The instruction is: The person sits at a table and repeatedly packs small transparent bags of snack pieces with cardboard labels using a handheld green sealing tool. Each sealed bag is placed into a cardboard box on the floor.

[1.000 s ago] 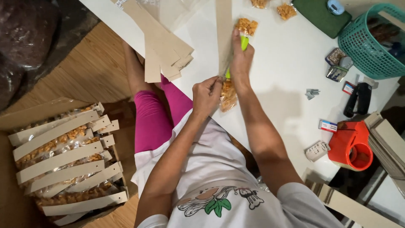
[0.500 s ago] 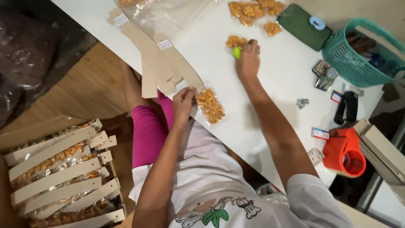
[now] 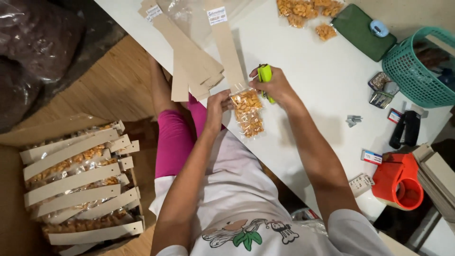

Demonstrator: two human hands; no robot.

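We are mid-way through fixing a snack packet (image 3: 248, 113) to a long cardboard strip (image 3: 227, 45). Our left hand (image 3: 217, 104) pinches the packet's upper edge against the strip's near end, fingers closed on both. Our right hand (image 3: 277, 86) is wrapped around a lime-green stapler (image 3: 265, 76), held just at 2 o'clock of the packet's top, touching or nearly touching the join; we cannot tell whether a staple has gone in yet. The packet lies near the front edge of the white surface (image 3: 313, 66), close to our body.

Judging by what lies about, a good share is done: the cardboard box (image 3: 19, 137) on the floor at 9 o'clock holds many finished strips (image 3: 71, 182) hung with packets. Plenty seems left: loose packets (image 3: 303, 9) wait at 1 o'clock near the far edge, and a fan of bare strips (image 3: 189, 61) lies at 11 o'clock, partly overhanging the surface.

Around us, a green pad (image 3: 358, 31) and a teal basket (image 3: 417, 61) sit at 2 o'clock, a black stapler (image 3: 403, 128) and loose staples (image 3: 353, 119) at 3 o'clock, an orange tape dispenser (image 3: 395, 178) at 4 o'clock. Nothing lies between the stapler and the packet; only the fanned strips crowd the left hand's side.
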